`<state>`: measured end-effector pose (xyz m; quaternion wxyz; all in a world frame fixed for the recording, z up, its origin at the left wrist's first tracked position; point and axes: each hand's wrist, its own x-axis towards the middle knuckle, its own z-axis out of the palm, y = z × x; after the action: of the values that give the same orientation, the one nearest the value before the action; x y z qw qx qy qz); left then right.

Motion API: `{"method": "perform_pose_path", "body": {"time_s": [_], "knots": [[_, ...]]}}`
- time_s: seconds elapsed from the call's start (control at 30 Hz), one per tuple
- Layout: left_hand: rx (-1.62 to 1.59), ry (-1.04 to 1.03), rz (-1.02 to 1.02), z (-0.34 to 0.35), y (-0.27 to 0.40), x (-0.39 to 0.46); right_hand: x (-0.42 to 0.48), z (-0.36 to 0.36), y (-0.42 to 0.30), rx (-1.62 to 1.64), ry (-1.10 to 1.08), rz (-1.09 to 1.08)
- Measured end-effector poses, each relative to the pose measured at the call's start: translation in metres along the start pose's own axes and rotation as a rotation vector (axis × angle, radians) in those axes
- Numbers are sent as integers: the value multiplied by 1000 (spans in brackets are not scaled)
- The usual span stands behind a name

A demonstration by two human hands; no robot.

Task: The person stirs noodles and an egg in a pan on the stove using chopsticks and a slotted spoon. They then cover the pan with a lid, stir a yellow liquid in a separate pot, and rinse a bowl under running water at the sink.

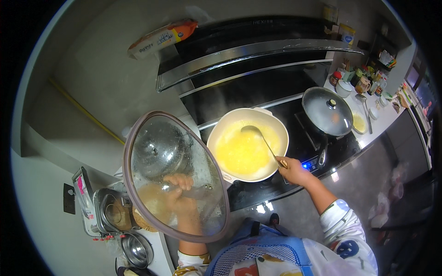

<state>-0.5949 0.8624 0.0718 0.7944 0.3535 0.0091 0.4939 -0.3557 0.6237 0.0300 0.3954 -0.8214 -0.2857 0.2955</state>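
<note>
A cream two-handled pot (282, 134) sits on the black cooktop, filled with bubbling yellow liquid (241, 151). My right hand (295, 171) grips the handle of a metal ladle (264, 138), whose bowl dips into the liquid. Left of the pot, my left hand (179, 189) holds up a large glass lid (162, 138) with a brownish rim. The lid is tilted, and the hand shows through its wet glass. The rim's right side overlaps the pot's left edge in view; whether they touch I cannot tell.
A frying pan with a glass lid (321, 117) stands on the cooktop's right side. Jars and bottles (362, 82) line the right counter, near a bowl of yellow food (359, 123). A range hood (255, 51) overhangs the back. Metal bowls (136, 250) stand at lower left.
</note>
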Motion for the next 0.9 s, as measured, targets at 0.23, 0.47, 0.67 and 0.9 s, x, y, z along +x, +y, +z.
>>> {"method": "perform_pose_path", "body": {"time_s": [0.23, 0.47, 0.67, 0.9], "knots": [[15, 0, 10, 6, 1, -2, -38, -6, -18, 237, -211, 187], [48, 11, -1, 8, -2, 0, -55, -5, -32, 406, -410, 279], [101, -25, -30, 19, 0, 9, -65, -15, -30, 826, -366, 294], [301, 190, -70, 39, -1, 21, -89, -32, -67, 383, 20, -30]]}}
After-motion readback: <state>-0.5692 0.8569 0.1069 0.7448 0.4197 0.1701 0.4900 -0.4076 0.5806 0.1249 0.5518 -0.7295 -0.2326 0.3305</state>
